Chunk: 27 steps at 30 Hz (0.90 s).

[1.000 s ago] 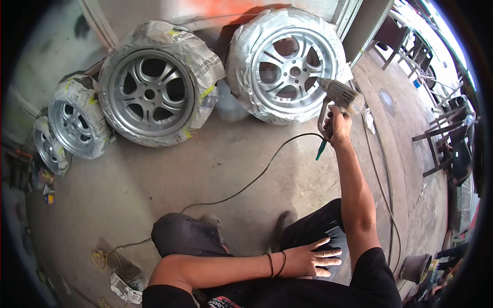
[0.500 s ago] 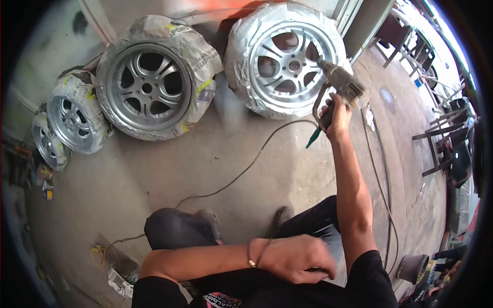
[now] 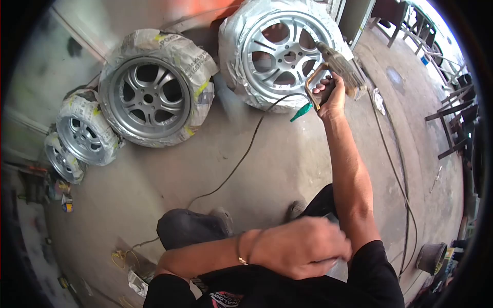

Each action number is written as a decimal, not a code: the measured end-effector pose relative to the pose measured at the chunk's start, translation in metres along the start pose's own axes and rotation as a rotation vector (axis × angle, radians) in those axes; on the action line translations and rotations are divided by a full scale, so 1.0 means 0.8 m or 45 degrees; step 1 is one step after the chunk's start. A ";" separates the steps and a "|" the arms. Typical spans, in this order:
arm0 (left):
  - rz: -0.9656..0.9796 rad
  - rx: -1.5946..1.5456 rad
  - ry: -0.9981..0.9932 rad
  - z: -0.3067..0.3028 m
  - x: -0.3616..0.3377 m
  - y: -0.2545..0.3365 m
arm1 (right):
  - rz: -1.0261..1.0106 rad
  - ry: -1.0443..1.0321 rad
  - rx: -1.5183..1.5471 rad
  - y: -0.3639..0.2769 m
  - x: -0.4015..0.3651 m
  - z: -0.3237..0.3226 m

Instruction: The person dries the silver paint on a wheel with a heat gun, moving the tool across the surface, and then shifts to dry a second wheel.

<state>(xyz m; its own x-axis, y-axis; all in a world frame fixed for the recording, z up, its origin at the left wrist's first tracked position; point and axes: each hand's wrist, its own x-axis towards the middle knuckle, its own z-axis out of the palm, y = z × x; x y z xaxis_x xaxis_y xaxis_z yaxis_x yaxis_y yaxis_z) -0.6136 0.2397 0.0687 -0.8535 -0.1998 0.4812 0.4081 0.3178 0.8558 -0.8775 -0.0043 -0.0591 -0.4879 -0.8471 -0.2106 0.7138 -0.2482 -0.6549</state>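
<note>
My right hand (image 3: 330, 96) is wrapped round the handle of a heat gun (image 3: 345, 72), whose nozzle points up-left at the face of a silver wheel (image 3: 289, 54). Paper or plastic masking covers that wheel's tyre. A cord with a green piece (image 3: 301, 112) hangs by the handle. My left hand (image 3: 313, 249) lies across my body near my right upper arm, blurred, with its fingers curled; whether it holds anything is hidden. A greyer wheel (image 3: 149, 98) with newspaper round its tyre leans left of the silver one.
Two smaller masked wheels (image 3: 86, 131) (image 3: 64, 160) stand at the far left. A dark cord (image 3: 241, 167) crosses the floor; another cable (image 3: 387, 154) runs along the right. At the lower right is a bucket (image 3: 430, 257). Chairs (image 3: 452, 123) stand at the right.
The view has shifted, so the left wheels appear lower and further right. My right hand still holds the heat gun near the silver wheel. My left hand has moved slightly up and right.
</note>
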 end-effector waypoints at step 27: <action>-0.078 0.546 -0.254 0.056 -0.078 -0.128 | 0.416 -0.463 0.314 0.080 0.037 0.060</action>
<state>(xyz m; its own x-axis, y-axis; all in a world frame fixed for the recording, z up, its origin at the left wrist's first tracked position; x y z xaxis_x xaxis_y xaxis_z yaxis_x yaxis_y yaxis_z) -0.6168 0.2607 -0.0572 -0.9344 -0.0613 0.3508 0.2207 0.6734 0.7056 -0.8216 -0.0678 -0.0722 -0.0470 -0.9956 -0.0812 0.9169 -0.0108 -0.3990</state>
